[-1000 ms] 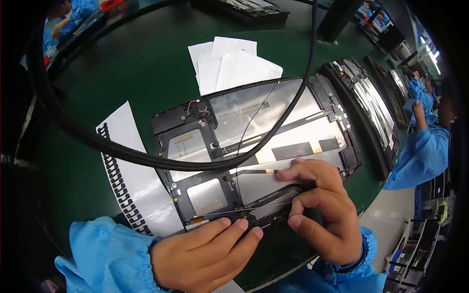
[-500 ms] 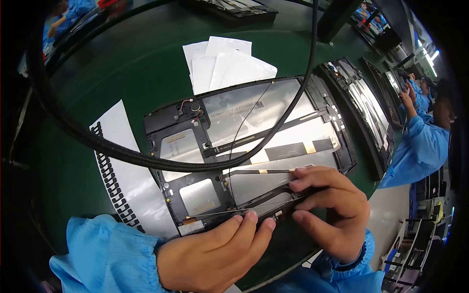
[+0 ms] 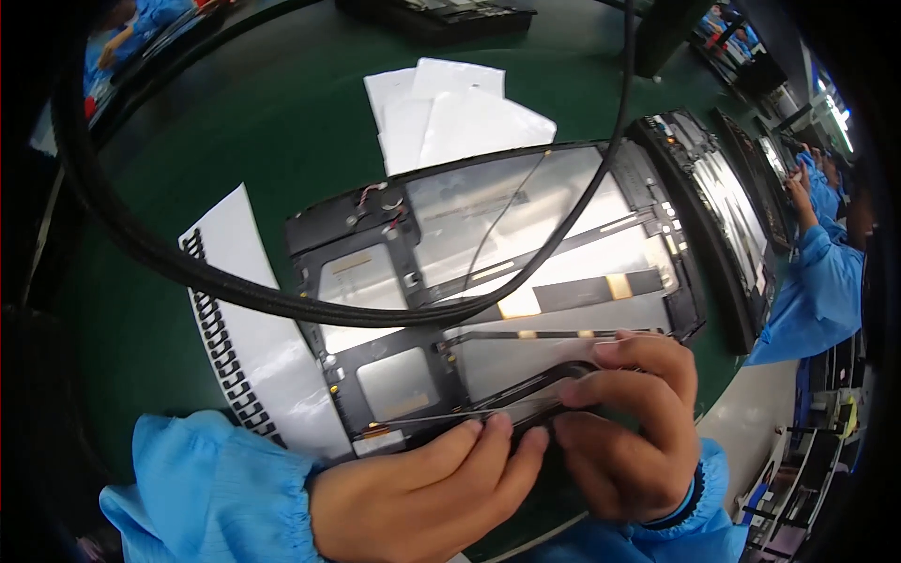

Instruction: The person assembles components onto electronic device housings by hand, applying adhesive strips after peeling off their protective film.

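Observation:
An opened tablet-like device (image 3: 394, 385), a black frame with silver metal plates, lies at a slant on the table. Along its near edge runs a thin grey cable (image 3: 422, 418) with a small gold end at the left. My left hand (image 3: 422, 488) is closed at that edge, fingertips together on the cable, its thumb hidden. Nearer the right corner, my right hand (image 3: 638, 422) curls its fingers and thumb around the cable's other end; the exact grip is partly hidden. A second thin dark wire (image 3: 507, 216) crosses the upper metal plate.
A thick black braided cord (image 3: 282, 308) loops over the device. White sheets (image 3: 460, 117) lie behind it; a white strip with black pieces (image 3: 249, 328) lies left. More opened devices (image 3: 709, 206) stand at right, near a co-worker's blue sleeve (image 3: 802, 281). Another dark device (image 3: 441, 19) sits at the back.
The view has shifted, so the device appears slightly farther right and lower. My right fingers have curled in closer to the cable and my left hand; the left keeps its place at the edge.

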Available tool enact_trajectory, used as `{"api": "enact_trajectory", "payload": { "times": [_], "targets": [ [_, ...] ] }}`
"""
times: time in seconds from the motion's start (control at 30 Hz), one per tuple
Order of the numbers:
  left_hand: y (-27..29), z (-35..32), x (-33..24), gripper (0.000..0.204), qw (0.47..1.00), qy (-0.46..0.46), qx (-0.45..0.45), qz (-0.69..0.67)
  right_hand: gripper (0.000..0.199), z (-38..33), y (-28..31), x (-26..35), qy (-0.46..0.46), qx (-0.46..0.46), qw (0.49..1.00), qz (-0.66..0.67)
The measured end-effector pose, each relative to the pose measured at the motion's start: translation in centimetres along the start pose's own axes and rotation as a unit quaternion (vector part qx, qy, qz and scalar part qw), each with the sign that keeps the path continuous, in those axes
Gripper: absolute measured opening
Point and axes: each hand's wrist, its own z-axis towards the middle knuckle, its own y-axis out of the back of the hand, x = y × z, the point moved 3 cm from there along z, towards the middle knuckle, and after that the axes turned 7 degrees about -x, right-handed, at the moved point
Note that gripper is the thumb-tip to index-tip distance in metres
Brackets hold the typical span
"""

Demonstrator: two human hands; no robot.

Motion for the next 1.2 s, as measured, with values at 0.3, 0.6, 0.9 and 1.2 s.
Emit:
{"api": "enact_trajectory", "payload": {
  "times": [0.3, 0.6, 0.9, 1.2],
  "targets": [
    [3.0, -3.9, 0.7, 0.023, 0.985, 0.042, -0.083, -0.144, 0.024, -1.6, 0.1, 2.7, 0.003, -0.054, 0.998, -0.013],
    [4.1, -9.2, -1.0, 0.037, 0.952, 0.275, -0.027, -0.133, 0.016, -0.6, -6.4, 9.2, 0.002, 0.069, 0.997, 0.031],
    [4.4, -8.7, -1.9, 0.034, 0.943, 0.307, 0.018, -0.127, 0.01, -1.1, -3.6, 8.4, 0.009, 0.041, 0.988, 0.15],
    [5.3, -3.5, -1.3, 0.032, 0.974, 0.22, -0.032, -0.047, 0.006, -3.6, 7.3, -6.4, -0.239, -0.049, 0.945, 0.219]
  ]
}}
